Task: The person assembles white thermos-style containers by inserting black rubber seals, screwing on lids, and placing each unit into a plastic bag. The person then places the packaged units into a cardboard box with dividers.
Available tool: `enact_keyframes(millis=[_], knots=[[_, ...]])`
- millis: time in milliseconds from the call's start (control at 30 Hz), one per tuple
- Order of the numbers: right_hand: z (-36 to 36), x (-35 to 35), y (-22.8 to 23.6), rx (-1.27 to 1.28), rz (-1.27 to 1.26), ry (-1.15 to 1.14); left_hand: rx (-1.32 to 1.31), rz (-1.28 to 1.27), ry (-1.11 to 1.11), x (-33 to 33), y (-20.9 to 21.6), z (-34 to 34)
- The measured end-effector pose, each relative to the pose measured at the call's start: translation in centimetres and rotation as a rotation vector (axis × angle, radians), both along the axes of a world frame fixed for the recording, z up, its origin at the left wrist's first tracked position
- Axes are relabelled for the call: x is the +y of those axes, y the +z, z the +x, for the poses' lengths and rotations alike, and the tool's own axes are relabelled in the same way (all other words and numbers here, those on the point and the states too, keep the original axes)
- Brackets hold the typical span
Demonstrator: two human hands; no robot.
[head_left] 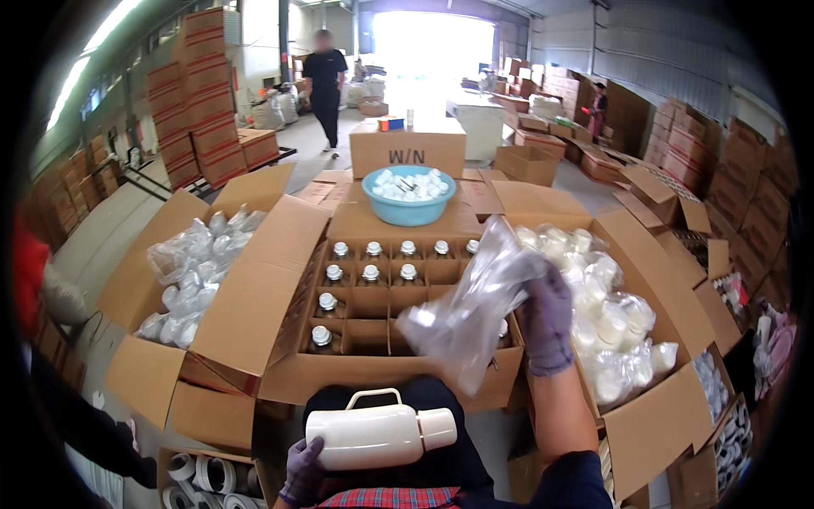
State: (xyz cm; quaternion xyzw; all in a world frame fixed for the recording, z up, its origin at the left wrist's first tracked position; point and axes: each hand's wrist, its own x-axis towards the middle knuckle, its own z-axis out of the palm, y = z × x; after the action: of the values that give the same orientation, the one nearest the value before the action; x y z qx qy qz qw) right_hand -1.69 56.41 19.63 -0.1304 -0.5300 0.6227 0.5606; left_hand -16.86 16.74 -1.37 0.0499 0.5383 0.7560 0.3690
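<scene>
A cream thermos jug with a loop handle lies sideways across my lap, its lid end to the right. My left hand, in a purple-grey glove, grips the jug's base end. Held up in my gloved right hand is a clear plastic bag, hanging limp to the left over a divided carton. Bottles with white caps stand in several of the carton's cells. The bag hides part of the carton's right side.
An open box of bagged cream parts stands at right, another box of bagged clear-white parts at left. Behind the carton sits a blue basin of small white pieces. A person walks in the aisle beyond; stacked cartons flank it.
</scene>
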Motion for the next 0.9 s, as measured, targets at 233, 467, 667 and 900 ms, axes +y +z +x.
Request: enact_keyframes(millis=[233,467,667,900], knots=[[-4.5,5.6,-6.6,-0.181,0.894,-1.019,0.009,0.006,0.091,-0.2,0.5,1.7],[-0.4,-3.5,-23.0,-0.663,0.213,0.212,-0.039,-0.15,0.127,-2.0,-2.9,0.7],[3.9,-11.0,-20.6,-0.517,-0.016,0.561,0.126,0.015,0.078,0.2,0.6,-0.2],[4.3,-3.0,-11.0,-0.588,0.845,-0.167,0.43,-0.165,0.256,0.9,5.5,-8.3]])
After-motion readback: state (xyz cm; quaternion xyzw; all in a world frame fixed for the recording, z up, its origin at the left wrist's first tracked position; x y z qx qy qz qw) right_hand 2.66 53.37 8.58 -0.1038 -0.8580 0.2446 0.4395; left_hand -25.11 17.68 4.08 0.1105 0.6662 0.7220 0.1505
